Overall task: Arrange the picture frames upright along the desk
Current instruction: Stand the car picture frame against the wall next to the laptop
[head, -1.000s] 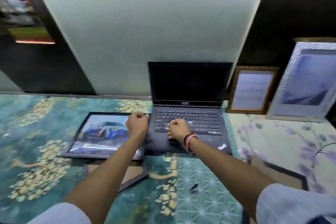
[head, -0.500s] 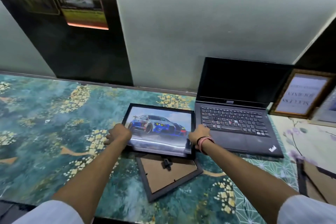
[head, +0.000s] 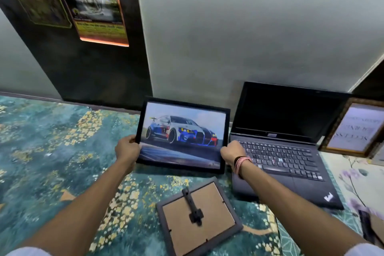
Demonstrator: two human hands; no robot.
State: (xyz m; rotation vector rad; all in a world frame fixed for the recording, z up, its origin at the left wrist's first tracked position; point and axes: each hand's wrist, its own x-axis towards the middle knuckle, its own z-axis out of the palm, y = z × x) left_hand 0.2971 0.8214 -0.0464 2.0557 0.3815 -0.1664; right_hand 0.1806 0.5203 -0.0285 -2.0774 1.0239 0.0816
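Left hand (head: 127, 150) closed on the left edge of the car picture frame (head: 182, 135), thumb on the front, fingers tucked behind. Right hand (head: 232, 153) closed on the lower right corner of the same frame, with red and dark bands on the wrist. Both hands gripping tight, not spread open.

Car picture frame held between the two hands, tipped up and leaning back, facing the camera. Bottom edge low, close to the desk (head: 52, 151); hard to tell if touching it. Black border, blue and white racing car inside.

Three frames easy to see. One in the hands. One small frame (head: 199, 217) lying face down on the desk, brown back and black stand showing, just below the hands and near the camera. One gold frame (head: 353, 129) standing upright at the right, by the wall, with blurry writing in it. Maybe part of another frame at the far right bottom edge, too cut off to tell.

One open laptop (head: 284, 151) just right of the car picture frame, screen dark. Two posters (head: 95, 4) on the dark wall panel at top left.
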